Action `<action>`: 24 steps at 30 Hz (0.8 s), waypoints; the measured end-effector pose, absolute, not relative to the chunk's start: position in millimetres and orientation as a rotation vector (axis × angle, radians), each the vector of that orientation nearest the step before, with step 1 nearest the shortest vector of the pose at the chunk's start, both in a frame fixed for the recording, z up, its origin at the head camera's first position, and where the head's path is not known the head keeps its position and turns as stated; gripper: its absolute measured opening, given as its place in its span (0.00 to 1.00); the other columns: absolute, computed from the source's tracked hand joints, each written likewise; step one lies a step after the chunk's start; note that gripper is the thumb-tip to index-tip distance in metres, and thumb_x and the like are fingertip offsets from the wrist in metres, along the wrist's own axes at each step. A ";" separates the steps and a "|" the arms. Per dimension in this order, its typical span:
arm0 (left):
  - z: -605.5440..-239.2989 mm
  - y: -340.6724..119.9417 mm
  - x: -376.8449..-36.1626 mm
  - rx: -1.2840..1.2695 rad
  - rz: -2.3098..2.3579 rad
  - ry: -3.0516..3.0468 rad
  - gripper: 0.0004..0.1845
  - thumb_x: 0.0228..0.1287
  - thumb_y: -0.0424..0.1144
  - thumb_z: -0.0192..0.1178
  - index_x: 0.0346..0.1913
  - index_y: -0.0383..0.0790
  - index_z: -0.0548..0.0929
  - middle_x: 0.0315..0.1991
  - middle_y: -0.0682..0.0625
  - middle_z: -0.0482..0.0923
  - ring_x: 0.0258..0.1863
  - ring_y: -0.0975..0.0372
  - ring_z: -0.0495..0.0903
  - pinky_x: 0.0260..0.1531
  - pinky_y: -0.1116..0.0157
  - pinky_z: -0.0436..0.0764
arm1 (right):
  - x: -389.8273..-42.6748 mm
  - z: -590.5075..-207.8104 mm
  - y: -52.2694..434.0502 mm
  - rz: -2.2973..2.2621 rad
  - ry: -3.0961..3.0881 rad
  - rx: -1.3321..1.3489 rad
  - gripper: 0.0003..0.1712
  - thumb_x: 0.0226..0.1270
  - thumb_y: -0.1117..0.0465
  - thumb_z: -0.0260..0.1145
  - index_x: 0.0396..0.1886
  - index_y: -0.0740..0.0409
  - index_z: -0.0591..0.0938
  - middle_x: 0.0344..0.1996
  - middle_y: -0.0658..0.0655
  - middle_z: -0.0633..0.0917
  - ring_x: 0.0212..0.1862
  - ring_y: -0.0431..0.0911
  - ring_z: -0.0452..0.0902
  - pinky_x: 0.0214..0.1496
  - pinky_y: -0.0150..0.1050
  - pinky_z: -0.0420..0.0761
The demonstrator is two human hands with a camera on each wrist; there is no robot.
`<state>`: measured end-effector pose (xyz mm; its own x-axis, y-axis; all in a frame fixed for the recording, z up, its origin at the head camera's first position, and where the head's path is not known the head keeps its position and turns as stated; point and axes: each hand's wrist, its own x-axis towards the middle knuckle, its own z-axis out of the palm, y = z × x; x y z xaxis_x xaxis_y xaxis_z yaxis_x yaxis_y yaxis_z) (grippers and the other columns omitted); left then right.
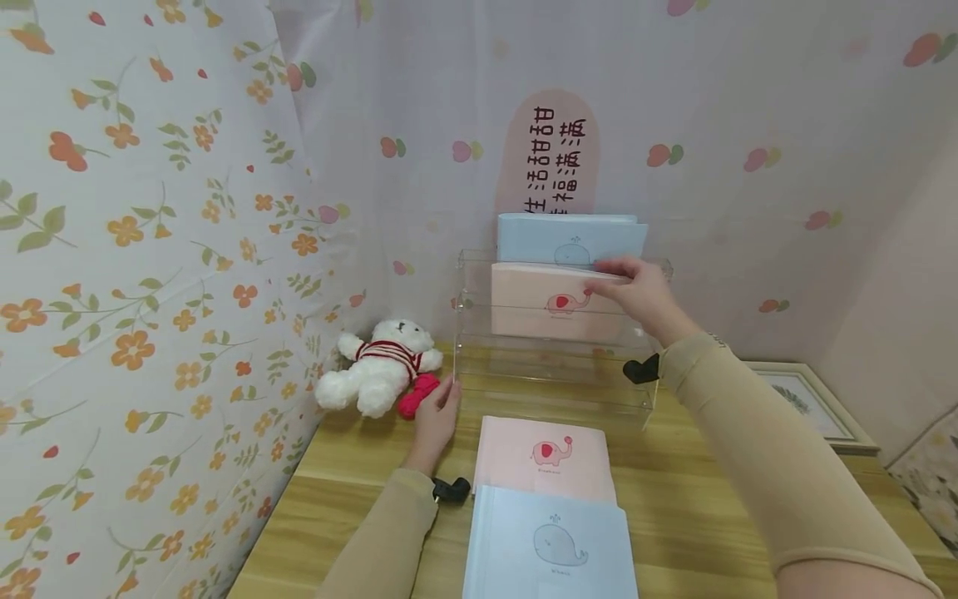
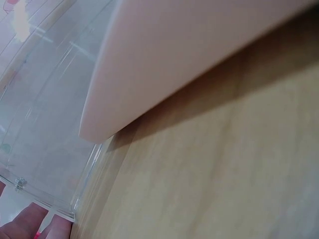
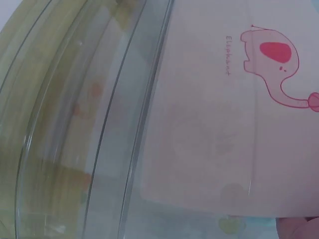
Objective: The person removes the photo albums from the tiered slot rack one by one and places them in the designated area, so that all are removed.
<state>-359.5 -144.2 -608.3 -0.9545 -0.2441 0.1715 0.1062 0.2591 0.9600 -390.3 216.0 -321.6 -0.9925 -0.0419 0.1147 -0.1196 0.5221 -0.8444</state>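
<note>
A clear acrylic tiered rack (image 1: pixel 554 378) stands on the wooden table. On an upper tier, my right hand (image 1: pixel 636 291) pinches the top right edge of a pink elephant booklet (image 1: pixel 524 299); its fingertips show at the corner of the right wrist view. Behind it a blue whale booklet (image 1: pixel 531 237) stands upright. My left hand (image 1: pixel 436 424) rests its fingers against the rack's lower left side; the left wrist view shows those fingers (image 2: pixel 30 221) outside the clear panel. Before the rack, a second pink elephant booklet (image 1: pixel 509 449) lies partly under another blue whale booklet (image 1: pixel 509 549).
Left of the rack sits a white teddy bear (image 1: pixel 382 374) in a striped top, with a red fuzzy item (image 1: pixel 417 396) beside it. At right lies a framed picture (image 1: pixel 812 403). Floral curtains (image 1: pixel 187 249) enclose the table's left and back.
</note>
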 end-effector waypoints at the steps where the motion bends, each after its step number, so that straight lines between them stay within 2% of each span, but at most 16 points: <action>1: -609.1 -144.2 -359.9 0.129 -1.756 -2.253 0.28 0.76 0.63 0.67 0.72 0.56 0.86 0.66 0.48 0.89 0.70 0.50 0.85 0.74 0.45 0.81 | -390.5 -321.9 214.9 1.501 -2.670 0.122 0.36 0.74 0.43 0.78 0.74 0.53 0.82 0.76 0.60 0.79 0.77 0.55 0.69 0.83 0.57 0.69; 5: -612.3 -144.6 -362.1 0.099 -1.761 -2.242 0.28 0.76 0.65 0.66 0.72 0.60 0.86 0.66 0.48 0.89 0.70 0.51 0.85 0.74 0.45 0.81 | -391.4 -322.7 210.8 1.515 -2.668 0.064 0.32 0.75 0.44 0.76 0.72 0.53 0.84 0.75 0.61 0.80 0.75 0.55 0.69 0.80 0.56 0.70; 10: -615.5 -145.6 -363.0 0.094 -1.767 -2.243 0.25 0.77 0.64 0.66 0.71 0.65 0.86 0.67 0.51 0.88 0.73 0.53 0.83 0.75 0.46 0.80 | -391.3 -323.8 203.7 1.512 -2.658 0.009 0.23 0.79 0.49 0.73 0.65 0.56 0.86 0.69 0.61 0.84 0.68 0.52 0.74 0.70 0.48 0.74; 16: -614.7 -146.8 -361.0 0.119 -1.775 -2.290 0.24 0.78 0.62 0.65 0.72 0.66 0.85 0.69 0.52 0.87 0.76 0.52 0.80 0.77 0.44 0.78 | -390.5 -324.4 196.2 1.512 -2.623 -0.067 0.17 0.80 0.54 0.73 0.61 0.56 0.88 0.63 0.61 0.87 0.61 0.49 0.77 0.59 0.39 0.76; 21: -598.2 -141.4 -349.2 0.098 -1.687 -2.292 0.23 0.81 0.57 0.64 0.72 0.57 0.86 0.68 0.48 0.87 0.73 0.49 0.83 0.73 0.43 0.81 | -384.5 -312.9 197.3 1.500 -2.577 -0.066 0.20 0.79 0.50 0.74 0.63 0.54 0.88 0.62 0.59 0.88 0.59 0.46 0.78 0.58 0.36 0.77; 24: -599.1 -141.6 -351.7 0.087 -1.679 -2.267 0.23 0.81 0.56 0.65 0.71 0.56 0.87 0.66 0.47 0.89 0.71 0.49 0.84 0.71 0.43 0.83 | -379.9 -300.6 202.3 1.488 -2.518 -0.017 0.21 0.78 0.49 0.75 0.63 0.54 0.88 0.61 0.57 0.88 0.57 0.44 0.78 0.55 0.32 0.78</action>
